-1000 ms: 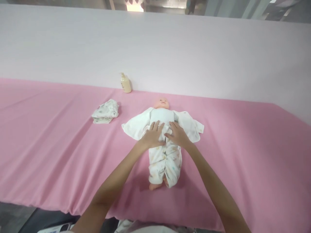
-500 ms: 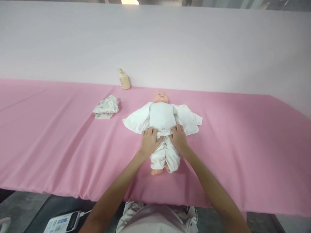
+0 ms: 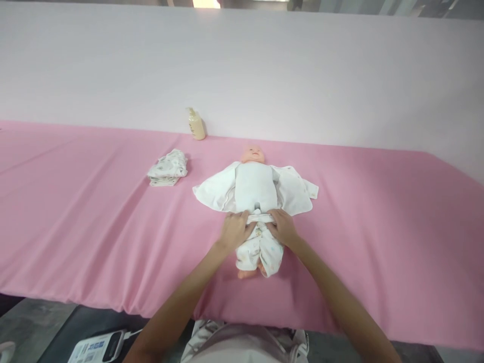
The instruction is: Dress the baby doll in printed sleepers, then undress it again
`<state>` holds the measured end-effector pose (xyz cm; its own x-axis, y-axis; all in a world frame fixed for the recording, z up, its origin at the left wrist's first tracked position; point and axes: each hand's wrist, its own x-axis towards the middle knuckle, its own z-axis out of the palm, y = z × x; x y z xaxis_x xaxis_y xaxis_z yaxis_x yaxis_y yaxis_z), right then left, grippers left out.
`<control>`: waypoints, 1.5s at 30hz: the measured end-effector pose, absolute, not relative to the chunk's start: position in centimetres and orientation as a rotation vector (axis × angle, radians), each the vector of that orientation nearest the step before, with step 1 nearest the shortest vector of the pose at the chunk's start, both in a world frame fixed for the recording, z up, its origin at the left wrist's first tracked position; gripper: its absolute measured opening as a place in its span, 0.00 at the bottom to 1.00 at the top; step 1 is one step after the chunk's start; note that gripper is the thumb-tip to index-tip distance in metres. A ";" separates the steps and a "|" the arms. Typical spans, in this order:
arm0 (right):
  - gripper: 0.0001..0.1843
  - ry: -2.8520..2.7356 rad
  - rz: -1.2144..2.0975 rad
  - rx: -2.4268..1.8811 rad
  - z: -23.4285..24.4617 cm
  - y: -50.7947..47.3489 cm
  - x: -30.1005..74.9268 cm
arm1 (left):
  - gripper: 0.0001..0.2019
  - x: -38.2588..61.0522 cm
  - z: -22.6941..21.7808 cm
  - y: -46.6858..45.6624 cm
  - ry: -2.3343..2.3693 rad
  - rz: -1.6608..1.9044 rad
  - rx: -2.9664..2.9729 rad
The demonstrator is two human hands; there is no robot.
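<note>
A baby doll point(image 3: 255, 186) lies on its back, head away from me, its white cloth torso bare at the front. White patterned pants point(image 3: 260, 252) cover its legs, and the feet stick out of the cuffs. My left hand point(image 3: 235, 231) grips the pants' waistband on the left, and my right hand point(image 3: 283, 227) grips it on the right. The band is stretched between them, below a small dark spot on the lower torso. A white jacket point(image 3: 293, 189) is spread open under the doll, its sleeves out to both sides.
Pink cloth point(image 3: 113, 227) with soft folds covers the table. A folded patterned garment point(image 3: 168, 168) lies left of the doll. Behind it, a pump bottle point(image 3: 196, 125) stands against the white wall point(image 3: 242, 70). A white device with a cable point(image 3: 96, 348) sits below the table's near edge.
Both hands have drawn the pants' waistband down toward me, uncovering more of the doll's lower torso and the dark spot. The view has shifted slightly.
</note>
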<state>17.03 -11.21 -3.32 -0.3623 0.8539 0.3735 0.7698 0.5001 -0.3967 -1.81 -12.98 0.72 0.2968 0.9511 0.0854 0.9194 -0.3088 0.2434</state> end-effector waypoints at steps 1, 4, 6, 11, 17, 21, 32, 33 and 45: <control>0.11 -2.215 0.219 -1.313 -2.8 -11.9 17.0 | 0.15 -2.0 0.8 -13.6 1.750 0.363 2.374; 0.29 -2.263 0.226 -1.303 -1.5 -14.5 17.0 | 0.19 -2.7 0.5 -15.8 1.660 0.488 2.300; 0.39 -2.300 0.193 -1.316 -1.5 -16.1 17.0 | 0.28 -3.3 0.0 -17.2 1.565 0.504 2.291; 0.41 -2.226 0.088 -1.474 -2.6 -17.7 16.0 | 0.58 -4.6 -0.3 -18.9 1.409 0.273 2.299; 0.31 -2.139 0.025 -1.551 -2.8 -17.6 14.7 | 0.57 -4.2 1.0 -19.0 1.468 0.131 2.423; 0.20 -2.130 -0.055 -1.514 -3.0 -18.3 14.4 | 0.46 -3.3 1.5 -19.4 1.564 0.133 2.453; 0.25 -2.152 0.289 -1.468 -0.2 -23.0 14.8 | 0.07 -2.7 1.5 -21.7 1.377 0.239 2.542; 0.27 -2.162 0.314 -1.466 0.0 -23.6 14.9 | 0.06 -2.6 1.2 -21.9 1.355 0.291 2.570; 0.11 -1.847 -0.164 -1.152 -3.1 -26.6 12.5 | 0.13 -4.6 -0.8 -23.4 0.905 1.104 3.071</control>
<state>12.52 -26.57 -3.13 -0.1358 0.6413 0.7552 0.7643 0.5528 -0.3320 -4.65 -23.45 -0.79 0.6502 0.3982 0.6471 0.5564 -0.8295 -0.0486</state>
